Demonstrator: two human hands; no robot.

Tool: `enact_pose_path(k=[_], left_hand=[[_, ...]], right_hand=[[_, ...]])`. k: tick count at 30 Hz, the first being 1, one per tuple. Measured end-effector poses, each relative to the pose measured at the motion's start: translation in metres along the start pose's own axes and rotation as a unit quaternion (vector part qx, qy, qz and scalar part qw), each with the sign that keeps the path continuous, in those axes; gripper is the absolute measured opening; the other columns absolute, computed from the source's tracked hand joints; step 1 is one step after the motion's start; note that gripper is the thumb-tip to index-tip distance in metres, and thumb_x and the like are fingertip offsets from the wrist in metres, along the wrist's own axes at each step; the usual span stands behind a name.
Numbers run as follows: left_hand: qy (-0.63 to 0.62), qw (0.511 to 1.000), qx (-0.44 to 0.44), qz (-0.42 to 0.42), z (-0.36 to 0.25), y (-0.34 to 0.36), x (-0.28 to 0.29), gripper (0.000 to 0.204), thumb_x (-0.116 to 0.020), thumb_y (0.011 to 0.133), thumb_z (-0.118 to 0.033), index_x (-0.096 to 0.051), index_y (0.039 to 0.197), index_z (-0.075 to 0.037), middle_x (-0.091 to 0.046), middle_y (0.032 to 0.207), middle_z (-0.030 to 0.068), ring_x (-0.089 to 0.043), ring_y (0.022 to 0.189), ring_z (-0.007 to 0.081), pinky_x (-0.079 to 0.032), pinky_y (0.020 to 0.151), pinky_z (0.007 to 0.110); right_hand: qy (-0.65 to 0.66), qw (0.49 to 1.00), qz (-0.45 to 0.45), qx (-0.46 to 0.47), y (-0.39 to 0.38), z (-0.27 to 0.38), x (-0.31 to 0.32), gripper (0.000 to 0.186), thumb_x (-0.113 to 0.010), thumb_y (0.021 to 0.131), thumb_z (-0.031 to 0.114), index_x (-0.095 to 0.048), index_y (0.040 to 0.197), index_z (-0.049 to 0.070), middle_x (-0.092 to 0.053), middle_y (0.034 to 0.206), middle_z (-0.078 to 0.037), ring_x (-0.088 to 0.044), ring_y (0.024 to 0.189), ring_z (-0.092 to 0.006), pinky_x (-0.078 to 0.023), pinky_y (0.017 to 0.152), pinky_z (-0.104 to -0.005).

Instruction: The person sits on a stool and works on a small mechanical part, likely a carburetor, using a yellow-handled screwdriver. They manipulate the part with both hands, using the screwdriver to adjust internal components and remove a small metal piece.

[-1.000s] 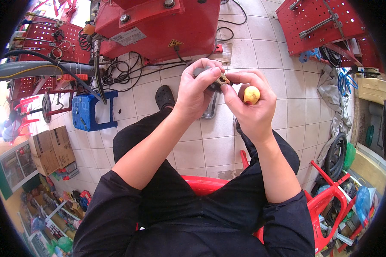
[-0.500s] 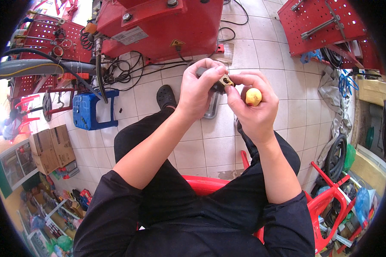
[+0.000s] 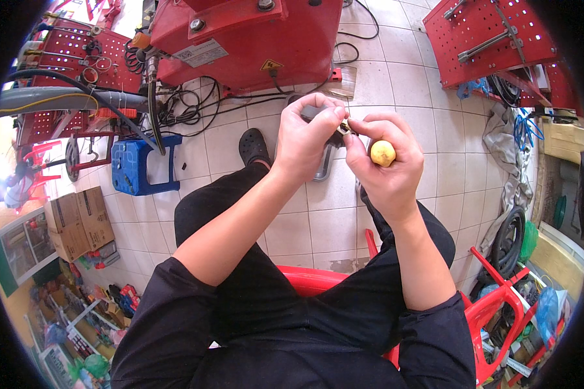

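Both my hands meet in front of me, above the tiled floor. My left hand is closed around a small dark grey part with a pale end, partly covered by the fingers. My right hand has a tool with a rounded yellow handle in its palm; the rest of that tool is mostly hidden. The right thumb and forefinger pinch close together at the pale end of the part. Below the hands, a grey metal tray shows in part on the floor.
A big red machine stands ahead, black cables beside it. On the left are a blue stool and cardboard boxes. A red perforated rack is at far right. A red plastic chair stands by my right side.
The small part has turned in my left fingers, so its pale end with the dark opening shows less. The yellow handle has tilted slightly in my right palm. The view has shifted a little.
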State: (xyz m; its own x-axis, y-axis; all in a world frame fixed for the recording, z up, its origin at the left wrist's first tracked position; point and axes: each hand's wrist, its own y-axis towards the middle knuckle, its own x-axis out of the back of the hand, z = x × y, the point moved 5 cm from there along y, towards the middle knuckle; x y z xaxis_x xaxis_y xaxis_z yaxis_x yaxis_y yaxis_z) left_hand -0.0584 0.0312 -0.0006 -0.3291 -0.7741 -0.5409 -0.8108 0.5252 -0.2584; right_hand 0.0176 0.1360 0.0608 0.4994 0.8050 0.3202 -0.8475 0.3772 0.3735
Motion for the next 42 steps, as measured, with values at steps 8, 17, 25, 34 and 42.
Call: enact_pose_path(k=[8,17,25,34,42], left_hand=[[-0.050,0.996,0.058,-0.042,0.004,-0.002,-0.001,0.011,-0.054,0.084,-0.013,-0.055,0.084,-0.003,-0.058,0.088,0.0059,-0.054,0.081,0.0139,-0.045,0.074,0.027],[-0.112,0.988,0.064,-0.082,0.002,-0.006,-0.005,0.016,-0.063,0.084,-0.020,-0.055,0.084,-0.005,-0.056,0.074,0.0017,-0.055,0.064,0.0083,-0.046,0.055,0.023],[-0.155,0.981,0.094,-0.075,0.001,-0.006,-0.005,0.017,-0.063,0.084,-0.021,-0.055,0.086,-0.007,-0.056,0.077,0.0010,-0.054,0.067,0.0077,-0.045,0.057,0.023],[-0.097,0.993,0.064,-0.025,0.005,-0.004,0.001,0.013,-0.060,0.086,-0.019,-0.058,0.088,-0.007,-0.060,0.083,0.0025,-0.058,0.077,0.0116,-0.047,0.069,0.027],[-0.123,0.988,0.072,-0.062,0.007,-0.010,-0.003,0.013,-0.061,0.084,-0.020,-0.058,0.088,-0.007,-0.060,0.083,0.0019,-0.057,0.077,0.0123,-0.046,0.071,0.029]], right_hand=[[-0.025,0.999,-0.005,0.029,0.002,-0.001,-0.002,0.019,-0.069,0.069,0.002,-0.066,0.087,-0.001,-0.061,0.081,-0.014,-0.061,0.071,-0.0233,-0.049,0.064,-0.0302],[-0.097,0.991,-0.035,0.086,-0.005,0.000,-0.007,0.023,-0.070,0.070,0.007,-0.068,0.092,0.002,-0.061,0.081,-0.012,-0.062,0.064,-0.0236,-0.049,0.055,-0.0293],[-0.193,0.970,-0.014,0.145,-0.005,0.004,-0.012,0.024,-0.069,0.072,0.007,-0.067,0.096,0.003,-0.064,0.082,-0.011,-0.063,0.066,-0.0240,-0.050,0.056,-0.0314],[0.028,0.999,-0.031,-0.016,-0.002,-0.012,-0.007,0.016,-0.068,0.074,0.005,-0.064,0.087,-0.002,-0.063,0.081,-0.015,-0.062,0.077,-0.0249,-0.048,0.068,-0.0314],[0.125,0.989,-0.022,-0.076,-0.006,-0.025,-0.012,0.014,-0.067,0.076,0.003,-0.063,0.088,-0.004,-0.062,0.082,-0.014,-0.059,0.075,-0.0208,-0.047,0.070,-0.0290]])
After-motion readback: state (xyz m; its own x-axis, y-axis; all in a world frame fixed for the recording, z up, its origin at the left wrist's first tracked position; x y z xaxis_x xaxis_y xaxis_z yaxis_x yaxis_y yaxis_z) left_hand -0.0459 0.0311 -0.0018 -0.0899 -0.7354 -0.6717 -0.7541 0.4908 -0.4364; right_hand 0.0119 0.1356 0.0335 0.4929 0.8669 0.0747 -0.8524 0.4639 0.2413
